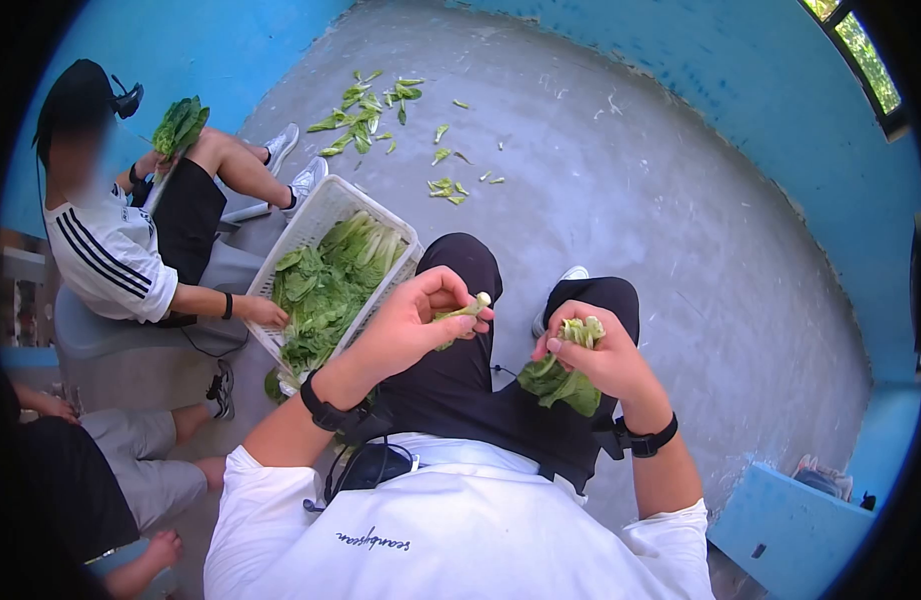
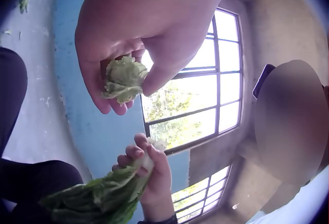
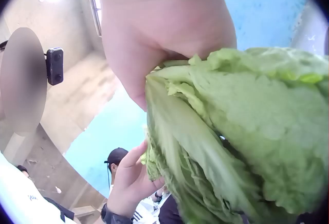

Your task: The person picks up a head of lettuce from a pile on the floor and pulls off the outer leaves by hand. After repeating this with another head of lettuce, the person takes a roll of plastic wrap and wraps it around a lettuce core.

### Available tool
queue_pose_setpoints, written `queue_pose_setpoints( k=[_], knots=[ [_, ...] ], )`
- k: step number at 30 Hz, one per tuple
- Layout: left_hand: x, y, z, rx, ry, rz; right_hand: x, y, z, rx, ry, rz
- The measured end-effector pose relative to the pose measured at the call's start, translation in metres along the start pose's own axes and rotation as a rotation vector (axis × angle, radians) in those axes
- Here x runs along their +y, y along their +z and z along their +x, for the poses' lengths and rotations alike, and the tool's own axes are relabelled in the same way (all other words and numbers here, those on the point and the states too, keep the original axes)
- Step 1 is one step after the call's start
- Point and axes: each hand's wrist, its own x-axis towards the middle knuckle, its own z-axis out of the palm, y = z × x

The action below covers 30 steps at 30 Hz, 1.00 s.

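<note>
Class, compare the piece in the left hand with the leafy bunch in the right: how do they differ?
The piece in the left hand is small and crumpled; the leafy bunch in the right hand is much larger, with broad, spreading leaves. The piece looks mostly pale, while the leafy bunch has greener leaves below pale stems. Both are greens held above the floor.

The bare left hand point(image 1: 431, 318) is at the left and a little more far, with its thumb pointing to the right and curled fingers closing in a pinch; the bare left forearm point(image 1: 281, 437) comes to it slantwise from the near left. The bare right hand point(image 1: 603, 358) is at the right, slightly nearer, also with fingers curled and its thumb toward the left, and the bare right forearm point(image 1: 671, 475) rises from the near right. The two hands are apart.
</note>
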Motion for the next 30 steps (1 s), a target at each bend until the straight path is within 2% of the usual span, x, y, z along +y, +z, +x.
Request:
queue_pose_setpoints(
  k=[2, 6, 12, 15, 17, 26, 29, 30],
  knots=[
    [-0.002, 0.005, 0.002, -0.020, -0.021, -0.045, 0.000, 0.003, 0.003, -0.027, 0.008, 0.051],
    [-0.001, 0.019, 0.004, -0.028, -0.022, -0.049, 0.005, 0.013, 0.010, 0.039, -0.058, -0.052],
    [-0.009, 0.035, 0.004, 0.051, 0.080, 0.291, 0.013, 0.030, 0.017, 0.175, -0.072, -0.041],
    [-0.011, 0.035, 0.004, 0.044, 0.095, 0.299, 0.014, 0.031, 0.018, 0.190, -0.037, -0.117],
    [-0.013, 0.032, 0.005, 0.045, 0.045, 0.282, 0.014, 0.029, 0.016, 0.205, -0.027, -0.163],
    [-0.018, 0.023, 0.001, -0.073, -0.029, 0.264, 0.009, 0.025, 0.007, 0.073, -0.049, -0.350],
    [-0.019, 0.022, -0.001, -0.074, -0.010, 0.299, -0.002, 0.024, 0.002, 0.007, 0.057, -0.404],
    [-0.018, 0.022, -0.001, -0.071, -0.002, 0.307, -0.002, 0.024, 0.002, -0.015, 0.041, -0.423]
  ],
)
